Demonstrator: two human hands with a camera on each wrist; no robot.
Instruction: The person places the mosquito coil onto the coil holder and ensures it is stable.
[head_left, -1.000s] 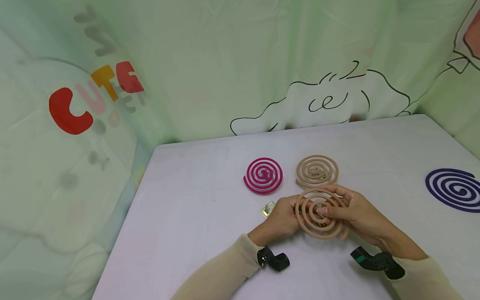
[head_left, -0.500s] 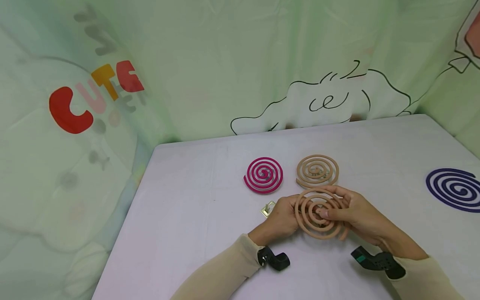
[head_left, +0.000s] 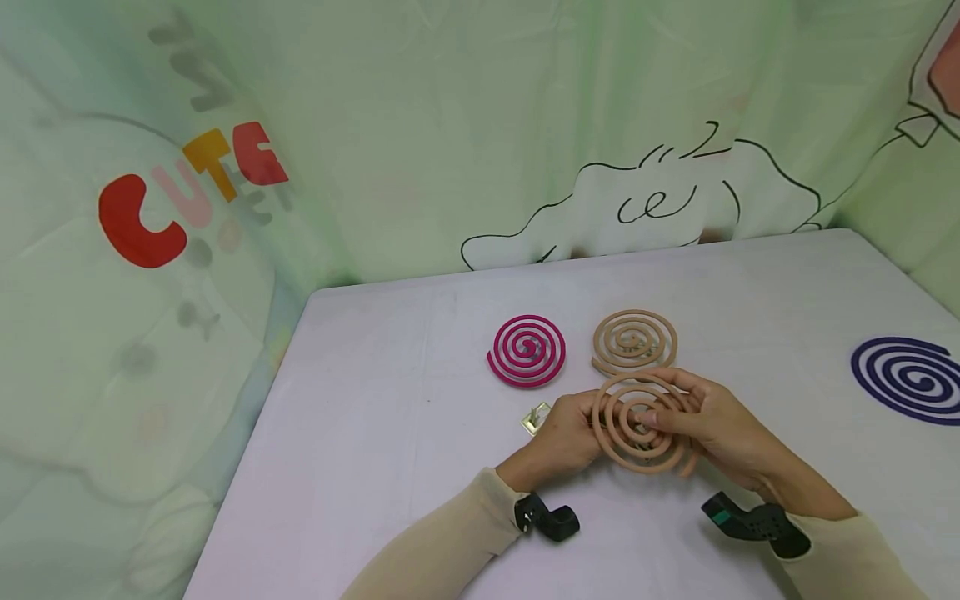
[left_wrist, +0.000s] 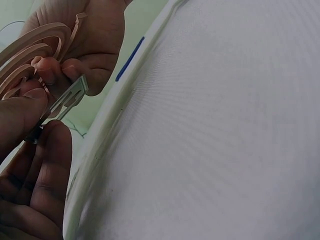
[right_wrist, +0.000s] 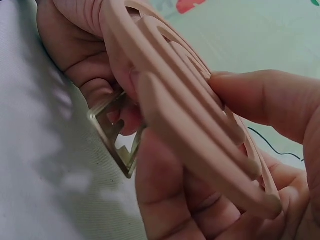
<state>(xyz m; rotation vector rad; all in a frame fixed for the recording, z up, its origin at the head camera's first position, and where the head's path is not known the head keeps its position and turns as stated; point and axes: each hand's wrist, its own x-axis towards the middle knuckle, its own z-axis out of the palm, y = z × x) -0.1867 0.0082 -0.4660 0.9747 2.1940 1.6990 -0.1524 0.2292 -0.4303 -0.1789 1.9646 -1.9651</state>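
Note:
My right hand (head_left: pixel 723 425) holds a tan mosquito coil (right_wrist: pixel 200 135), its thumb on the coil's upper face near the centre. Below the coil, my left hand (head_left: pixel 566 433) pinches a small metal coil stand (left_wrist: pixel 76 94) between thumb and fingers. The stand's square frame shows in both wrist views, close under the coil's centre. Fingers hide the spot where stand and coil come together, so I cannot tell whether they are joined. A second metal stand (head_left: pixel 534 419) lies on the table just beyond my left hand.
A magenta coil (head_left: pixel 528 343) and another tan coil (head_left: pixel 633 337) lie on the white table (head_left: pixel 390 417) beyond my hands; metal shows beneath both. Far to the right is a dark purple coil (head_left: pixel 922 381). A printed green curtain (head_left: pixel 420 150) hangs behind the table.
The held coil and my right fingers have shifted up very slightly in the head view. My left hand stays in place, and the coils on the table have not moved.

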